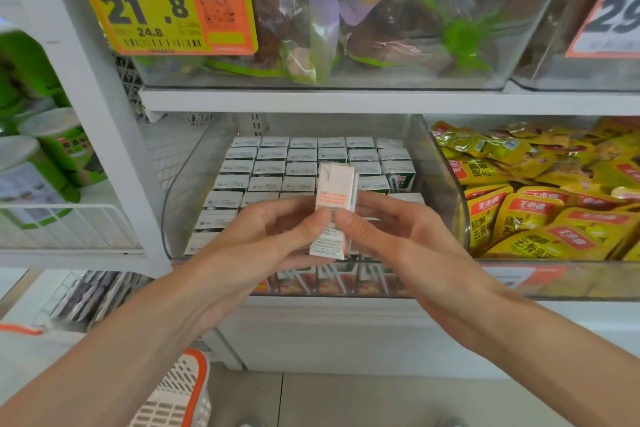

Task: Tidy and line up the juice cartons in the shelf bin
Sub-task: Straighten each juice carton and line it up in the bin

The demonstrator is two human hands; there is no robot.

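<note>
Juice cartons (304, 163) mostly lined up in shelf bin (446, 191); left hand (263, 236), right hand (391, 229) pinch one carton (334, 198) above rows; front gap probably unfilled.

The left forearm (131, 333) and right forearm (519, 333), both bare, rise from the lower corners and converge toward the middle. The left hand (273, 236) and right hand (394, 232) meet there, palms turned inward. Together they pinch a small carton (335, 189) held upright, thumbs side by side on its front, tips almost touching, and the other fingers curled behind it.
</note>
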